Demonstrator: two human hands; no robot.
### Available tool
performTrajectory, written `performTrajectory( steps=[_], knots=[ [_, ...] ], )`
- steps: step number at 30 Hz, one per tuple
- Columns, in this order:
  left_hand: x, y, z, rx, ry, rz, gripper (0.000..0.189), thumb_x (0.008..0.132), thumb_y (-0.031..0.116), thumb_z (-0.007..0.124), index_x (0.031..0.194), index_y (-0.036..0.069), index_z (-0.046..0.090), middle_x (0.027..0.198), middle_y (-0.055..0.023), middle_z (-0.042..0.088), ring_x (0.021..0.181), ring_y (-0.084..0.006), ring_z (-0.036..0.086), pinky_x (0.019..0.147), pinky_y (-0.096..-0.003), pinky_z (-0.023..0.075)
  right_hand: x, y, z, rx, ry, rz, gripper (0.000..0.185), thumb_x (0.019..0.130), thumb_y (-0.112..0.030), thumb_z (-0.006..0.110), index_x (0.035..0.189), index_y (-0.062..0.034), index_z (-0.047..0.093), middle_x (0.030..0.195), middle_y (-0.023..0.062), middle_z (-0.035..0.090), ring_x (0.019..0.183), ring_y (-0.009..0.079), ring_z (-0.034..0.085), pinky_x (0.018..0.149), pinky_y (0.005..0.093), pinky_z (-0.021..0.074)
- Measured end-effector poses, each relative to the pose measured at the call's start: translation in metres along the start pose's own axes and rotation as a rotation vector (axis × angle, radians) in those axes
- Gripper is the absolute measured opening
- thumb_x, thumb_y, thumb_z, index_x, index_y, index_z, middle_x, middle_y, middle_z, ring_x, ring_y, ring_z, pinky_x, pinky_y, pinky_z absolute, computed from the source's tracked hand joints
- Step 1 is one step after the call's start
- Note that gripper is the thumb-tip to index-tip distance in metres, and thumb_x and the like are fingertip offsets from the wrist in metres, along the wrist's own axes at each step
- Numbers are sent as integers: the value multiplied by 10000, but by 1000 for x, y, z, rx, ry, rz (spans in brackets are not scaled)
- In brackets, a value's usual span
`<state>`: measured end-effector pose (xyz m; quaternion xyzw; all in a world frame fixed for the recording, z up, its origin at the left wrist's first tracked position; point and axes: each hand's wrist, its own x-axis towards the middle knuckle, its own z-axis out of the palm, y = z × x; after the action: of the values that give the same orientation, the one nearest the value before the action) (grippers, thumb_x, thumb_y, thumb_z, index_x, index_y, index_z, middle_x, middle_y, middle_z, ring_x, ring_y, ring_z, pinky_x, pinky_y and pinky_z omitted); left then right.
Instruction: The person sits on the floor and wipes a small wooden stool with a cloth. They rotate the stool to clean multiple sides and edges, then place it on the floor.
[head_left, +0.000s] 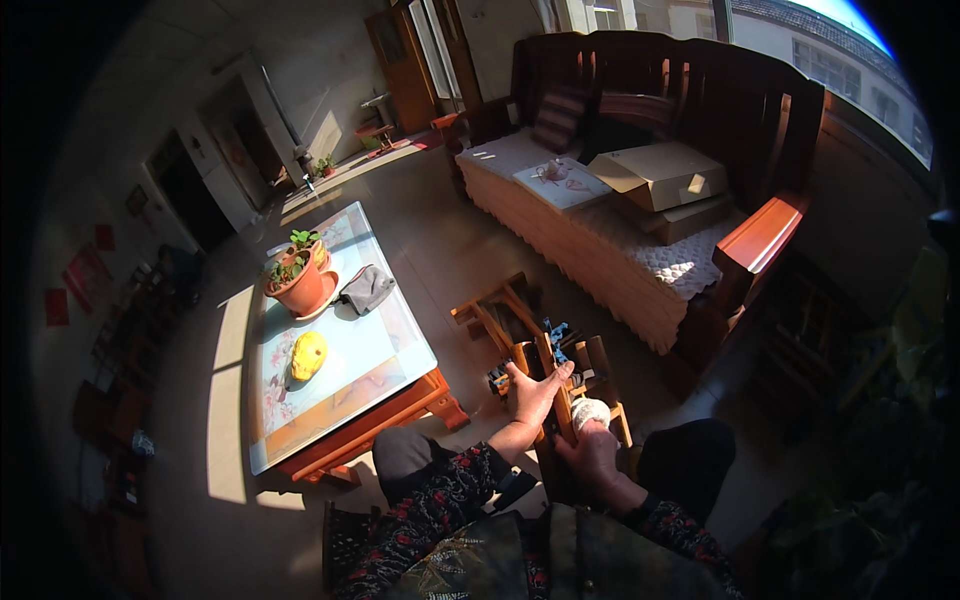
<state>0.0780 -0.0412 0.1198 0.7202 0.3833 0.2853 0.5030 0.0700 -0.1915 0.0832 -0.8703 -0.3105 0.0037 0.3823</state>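
Note:
Between my knees stands a wooden frame (556, 397) of narrow bars and posts, with blue ties (556, 339) knotted on its upper part. My left hand (534, 397) grips its bars from above, thumb spread along one bar and the fingertips partly hidden. Lower down and to the right, my right hand (598, 459) has a crumpled white cloth (590, 412) bunched in it, pressed close against the frame's side. The cloth covers part of the wood, and the frame's lower end is in shadow.
Left of me is a glass-topped coffee table (397, 360) bearing potted plants (298, 281), a grey cloth item (367, 289) and a yellow fruit-like object (308, 355). A wooden sofa (765, 232) with cardboard boxes (660, 176) stands ahead to the right. Dark foliage (847, 510) edges the right.

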Motion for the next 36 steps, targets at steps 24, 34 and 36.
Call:
performTrajectory(
  steps=[24, 34, 36],
  knots=[
    [-70, 70, -271, -581, 238, 511, 738, 627, 86, 788, 1257, 8, 413, 1137, -65, 506, 1067, -164, 533, 967, -326, 443, 21, -25, -49, 1148, 148, 14, 370, 1032, -359, 426, 991, -34, 599, 879, 13, 613, 765, 89, 565, 682, 223, 454],
    [-120, 64, -332, -552, 403, 590, 768, 550, 153, 732, 1254, -3, 466, 1161, -43, 494, 1080, -179, 510, 955, -307, 422, 36, -58, 8, 1122, -357, 322, 336, 1002, -355, 518, 1004, -46, 651, 961, -23, 644, 901, 71, 576, 803, 216, 444],
    [-126, 60, -337, -558, 403, 558, 773, 540, 164, 737, 1247, 1, 472, 1141, -43, 505, 1049, -175, 526, 924, -302, 442, 37, -63, 34, 1222, -458, 249, 351, 1011, -334, 513, 1121, -22, 630, 1100, -48, 605, 1056, 50, 528, 920, 194, 384]
  ],
)
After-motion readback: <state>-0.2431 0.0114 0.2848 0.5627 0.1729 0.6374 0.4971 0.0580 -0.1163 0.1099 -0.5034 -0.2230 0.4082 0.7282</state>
